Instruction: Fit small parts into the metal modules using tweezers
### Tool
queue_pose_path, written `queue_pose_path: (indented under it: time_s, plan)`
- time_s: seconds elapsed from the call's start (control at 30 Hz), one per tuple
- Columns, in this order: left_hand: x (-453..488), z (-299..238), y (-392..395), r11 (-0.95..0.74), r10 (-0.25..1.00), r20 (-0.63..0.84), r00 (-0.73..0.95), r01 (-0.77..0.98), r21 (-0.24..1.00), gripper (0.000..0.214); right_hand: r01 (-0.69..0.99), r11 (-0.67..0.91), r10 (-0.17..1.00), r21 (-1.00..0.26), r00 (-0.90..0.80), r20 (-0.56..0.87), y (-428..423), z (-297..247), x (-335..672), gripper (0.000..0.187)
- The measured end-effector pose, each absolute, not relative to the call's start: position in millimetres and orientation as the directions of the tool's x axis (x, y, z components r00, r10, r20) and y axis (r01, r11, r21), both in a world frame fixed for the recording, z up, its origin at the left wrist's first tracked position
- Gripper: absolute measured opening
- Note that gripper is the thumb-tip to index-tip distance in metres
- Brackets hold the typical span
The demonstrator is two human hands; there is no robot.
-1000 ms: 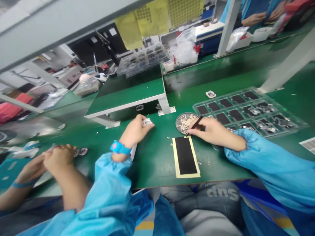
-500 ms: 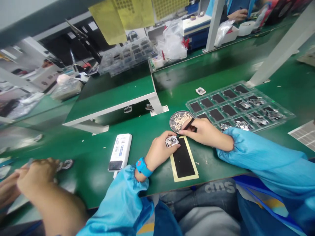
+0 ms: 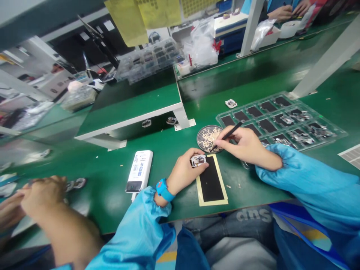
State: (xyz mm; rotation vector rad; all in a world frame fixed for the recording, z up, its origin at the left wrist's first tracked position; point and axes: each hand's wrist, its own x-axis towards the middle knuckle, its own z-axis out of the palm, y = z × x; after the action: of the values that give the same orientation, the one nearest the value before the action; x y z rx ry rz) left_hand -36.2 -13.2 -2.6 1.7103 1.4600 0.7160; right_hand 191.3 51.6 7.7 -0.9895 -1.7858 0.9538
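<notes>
My left hand (image 3: 184, 172) pinches a small white-and-metal part (image 3: 198, 161) between thumb and fingers, just above the top end of a black mat with a yellow taped border (image 3: 210, 183). My right hand (image 3: 243, 144) is shut on a slim black tool (image 3: 227, 135). The tool's tip rests on a round perforated disc (image 3: 208, 138) strewn with pale flakes. Behind that hand lies a clear tray of black pads (image 3: 281, 122) with several metal pieces on it. My right wrist partly hides the tray's near corner.
A white power bank (image 3: 139, 171) lies left of my left wrist. A co-worker's hands (image 3: 42, 195) work at the lower left beside a metal piece (image 3: 75, 183). A white-legged shelf (image 3: 126, 123) stands ahead, and a loose metal part (image 3: 231, 103) lies beyond the disc.
My left hand has moved right with the part, now above the mat's top end. The black tool has tilted, its tip staying at the disc. The whole view has shifted as my head turned.
</notes>
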Motion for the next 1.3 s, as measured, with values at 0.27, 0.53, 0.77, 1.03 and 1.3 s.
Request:
queue_pose_path:
  time_s: [0.27, 0.53, 0.77, 1.03, 1.3]
  plan:
    - [-35.6, -1.3, -11.7, 0.052, 0.968, -0.121, 0.220, 0.293, 0.955, 0.029, 0.043, 0.221, 0.925, -0.974, -0.325, 0.195, 51.3, 16.9, 192.4, 0.027]
    - [-35.3, -3.0, -8.8, -0.012, 0.965, -0.073, 0.252, 0.319, 0.948, 0.023, 0.184, 0.469, 0.852, -0.864, -0.351, 0.388, 41.7, 12.8, 187.9, 0.014]
    - [-34.4, -5.9, -10.3, 0.024, 0.962, -0.102, 0.254, 0.296, 0.955, 0.030, 0.277, 0.656, 0.729, -0.702, -0.474, 0.494, 38.1, 5.7, 184.2, 0.011]
    - [-32.7, -9.0, -10.3, 0.041, 0.967, -0.108, 0.233, 0.276, 0.960, 0.020, 0.297, 0.671, 0.720, -0.680, -0.481, 0.501, 38.4, 1.8, 182.6, 0.012]
    - [-33.1, -10.5, -10.6, 0.042, 0.963, -0.115, 0.244, 0.285, 0.957, 0.022, 0.269, 0.698, 0.692, -0.663, -0.490, 0.530, 39.4, -1.9, 181.9, 0.010]
